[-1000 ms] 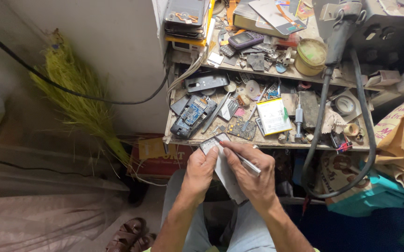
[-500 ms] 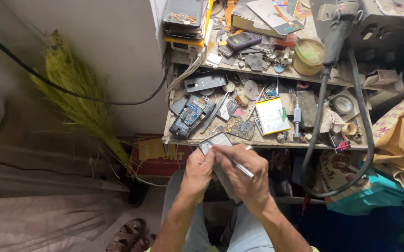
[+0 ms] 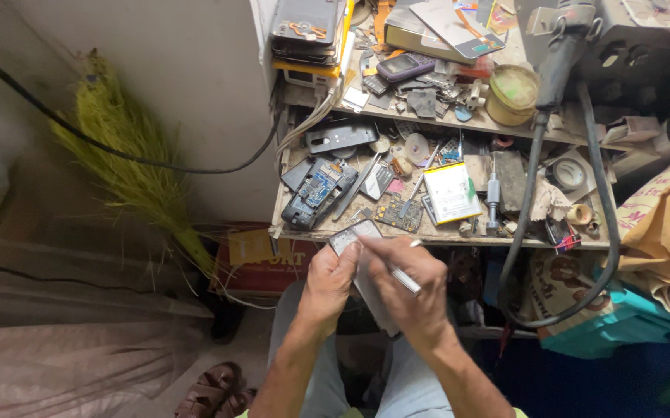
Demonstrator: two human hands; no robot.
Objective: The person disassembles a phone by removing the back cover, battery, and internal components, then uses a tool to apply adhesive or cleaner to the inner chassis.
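**Both hands closing on a phone held over the lap**

The left hand [image 3: 327, 280] is gripping the phone [image 3: 354, 236] from its left side, fingers curled around the edge and thumb lying along the face. The right hand [image 3: 412, 290] is pinching a thin metal tool [image 3: 401, 275] between thumb and fingers, with the rest of the hand curling over the phone's lower part. The tool is lying slantwise, one end pointing up and left across the phone's face, the other end poking out near the knuckles.

The phone is sitting between the two hands, just below the front edge of the workbench [image 3: 428, 238] and apart from it. Its long axis is running from upper left, where the top corner is showing, down to the right, where it is passing under the right hand. The left hand is the nearer to that exposed top corner; the right hand is covering the lower end.

Beyond the hands, the bench is holding an opened phone body [image 3: 319, 192], a yellow-edged battery [image 3: 451, 193] and loose parts. A grass broom [image 3: 130, 166] is leaning at the wall to the left.
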